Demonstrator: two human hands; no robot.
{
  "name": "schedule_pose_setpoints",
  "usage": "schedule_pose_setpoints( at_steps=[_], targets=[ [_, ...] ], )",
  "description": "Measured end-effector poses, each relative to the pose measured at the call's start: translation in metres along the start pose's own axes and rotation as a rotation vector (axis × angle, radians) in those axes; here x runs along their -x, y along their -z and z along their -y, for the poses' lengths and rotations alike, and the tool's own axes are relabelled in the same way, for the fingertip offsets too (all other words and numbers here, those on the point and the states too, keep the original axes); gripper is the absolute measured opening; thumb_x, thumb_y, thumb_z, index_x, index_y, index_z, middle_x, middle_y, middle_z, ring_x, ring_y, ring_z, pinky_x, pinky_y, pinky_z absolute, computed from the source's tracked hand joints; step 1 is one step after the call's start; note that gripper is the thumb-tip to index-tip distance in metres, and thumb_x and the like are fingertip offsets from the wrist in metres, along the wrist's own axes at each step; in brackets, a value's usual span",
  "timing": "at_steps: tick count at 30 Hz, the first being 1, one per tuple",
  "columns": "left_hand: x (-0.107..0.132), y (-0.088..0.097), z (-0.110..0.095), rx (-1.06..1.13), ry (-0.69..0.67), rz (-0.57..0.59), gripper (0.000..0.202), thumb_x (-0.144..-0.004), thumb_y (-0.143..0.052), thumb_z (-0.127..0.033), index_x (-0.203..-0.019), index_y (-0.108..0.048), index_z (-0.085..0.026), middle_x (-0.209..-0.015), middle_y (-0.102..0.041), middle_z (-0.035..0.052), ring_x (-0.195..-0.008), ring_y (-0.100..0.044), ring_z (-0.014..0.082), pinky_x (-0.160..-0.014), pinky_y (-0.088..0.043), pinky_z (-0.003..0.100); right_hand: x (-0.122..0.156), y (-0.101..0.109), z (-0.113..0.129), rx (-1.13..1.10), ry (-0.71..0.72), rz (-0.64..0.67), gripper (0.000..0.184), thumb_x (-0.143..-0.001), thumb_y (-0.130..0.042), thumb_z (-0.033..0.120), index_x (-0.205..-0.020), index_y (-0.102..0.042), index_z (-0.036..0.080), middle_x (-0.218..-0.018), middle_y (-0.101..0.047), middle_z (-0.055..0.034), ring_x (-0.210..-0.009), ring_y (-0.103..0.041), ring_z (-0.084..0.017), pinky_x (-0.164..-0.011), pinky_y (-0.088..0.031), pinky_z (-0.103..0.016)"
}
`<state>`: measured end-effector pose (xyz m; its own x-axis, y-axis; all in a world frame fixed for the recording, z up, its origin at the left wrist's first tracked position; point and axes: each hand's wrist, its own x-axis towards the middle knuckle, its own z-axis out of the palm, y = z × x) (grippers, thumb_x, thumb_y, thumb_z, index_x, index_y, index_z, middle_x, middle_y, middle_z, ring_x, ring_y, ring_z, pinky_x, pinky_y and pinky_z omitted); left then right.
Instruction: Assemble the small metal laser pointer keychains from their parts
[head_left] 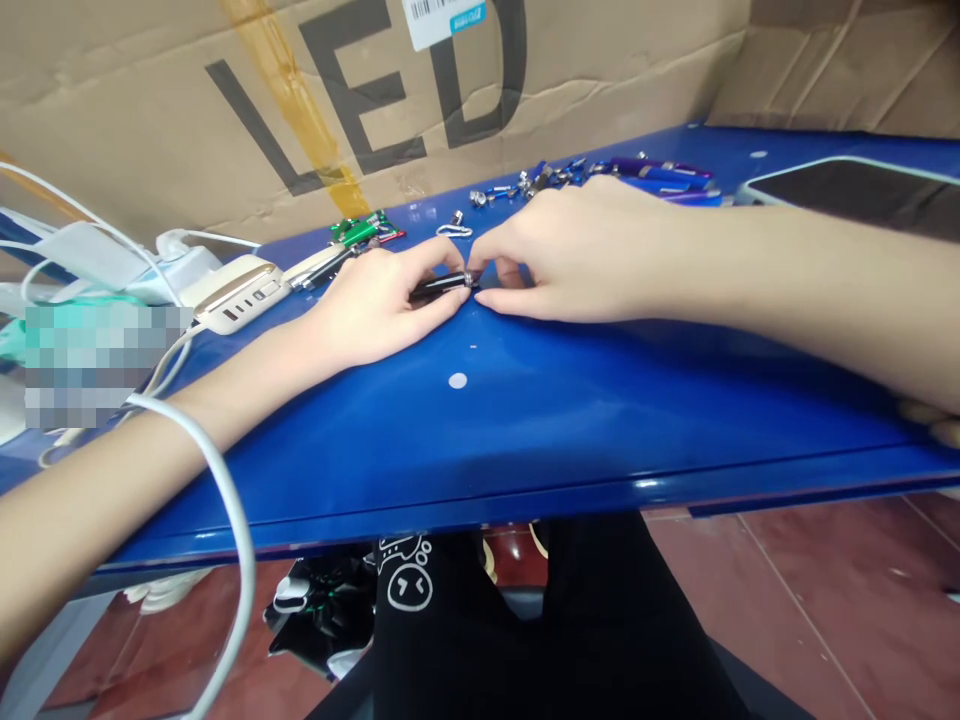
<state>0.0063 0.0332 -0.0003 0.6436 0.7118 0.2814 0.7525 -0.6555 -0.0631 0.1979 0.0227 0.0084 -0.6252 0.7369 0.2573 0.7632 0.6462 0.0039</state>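
My left hand (382, 300) rests on the blue table (525, 420) with its fingers closed round a slim black pen-like barrel (439, 288). My right hand (577, 250) meets it from the right and pinches the barrel's small silver tip (470, 280) between thumb and forefinger. Both wrists lie flat on the tabletop. A small metal clip (454, 231) lies just behind the hands.
Small metal parts (517, 188) and purple barrels (660, 180) lie at the back. Green pieces (364, 230), a power bank (240, 295) and white cables (225, 500) sit at the left. A phone (855, 190) lies at the right. A cardboard wall (375, 100) stands behind.
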Motion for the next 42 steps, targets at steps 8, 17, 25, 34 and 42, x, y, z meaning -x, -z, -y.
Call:
schedule_pose_setpoints(
  at_steps=[8, 17, 25, 34, 42],
  targets=[
    [0.001, 0.005, -0.003, -0.034, 0.033, 0.060, 0.035, -0.085, -0.036, -0.044, -0.106, -0.053, -0.022, -0.060, -0.059, -0.0027, -0.056, -0.056, 0.0153, -0.058, -0.040, 0.024, -0.004, -0.001, -0.004, -0.045, 0.009, -0.011, 0.026, -0.081, -0.047, 0.035, -0.096, -0.063, 0.022, -0.079, -0.064, 0.0001, -0.075, -0.056, -0.014, -0.064, -0.034, -0.025],
    [0.003, 0.006, -0.001, -0.020, 0.028, 0.087, 0.035, -0.085, -0.032, -0.045, -0.106, -0.052, -0.024, -0.063, -0.060, -0.0023, -0.057, -0.057, 0.0156, -0.052, -0.036, 0.023, -0.006, 0.001, -0.010, -0.132, 0.044, 0.014, 0.026, -0.080, -0.047, 0.036, -0.094, -0.063, 0.023, -0.083, -0.063, 0.0007, -0.065, -0.051, -0.009, -0.054, -0.025, -0.022],
    [0.005, 0.011, -0.005, 0.018, 0.015, 0.111, 0.035, -0.087, -0.029, -0.045, -0.105, -0.050, -0.023, -0.062, -0.060, -0.0016, -0.059, -0.058, 0.0167, -0.052, -0.036, 0.024, -0.004, 0.006, -0.006, -0.140, 0.093, 0.026, 0.022, -0.082, -0.045, 0.031, -0.086, -0.063, 0.020, -0.084, -0.063, -0.0009, -0.067, -0.051, -0.009, -0.052, -0.024, -0.022],
    [0.004, 0.008, -0.001, 0.029, 0.011, 0.103, 0.036, -0.087, -0.030, -0.047, -0.105, -0.050, -0.023, -0.059, -0.059, -0.0019, -0.057, -0.057, 0.0159, -0.050, -0.034, 0.023, -0.003, 0.006, -0.004, -0.116, 0.098, 0.021, 0.023, -0.082, -0.044, 0.032, -0.086, -0.063, 0.020, -0.084, -0.063, -0.0012, -0.068, -0.052, -0.010, -0.052, -0.024, -0.022],
    [0.005, 0.008, -0.002, 0.014, 0.012, 0.108, 0.037, -0.087, -0.030, -0.047, -0.107, -0.050, -0.023, -0.060, -0.059, -0.0016, -0.058, -0.057, 0.0164, -0.051, -0.034, 0.023, -0.002, 0.008, -0.002, -0.094, 0.089, 0.033, 0.024, -0.082, -0.044, 0.031, -0.088, -0.064, 0.019, -0.086, -0.063, -0.0021, -0.069, -0.052, -0.010, -0.053, -0.024, -0.022]
  ],
)
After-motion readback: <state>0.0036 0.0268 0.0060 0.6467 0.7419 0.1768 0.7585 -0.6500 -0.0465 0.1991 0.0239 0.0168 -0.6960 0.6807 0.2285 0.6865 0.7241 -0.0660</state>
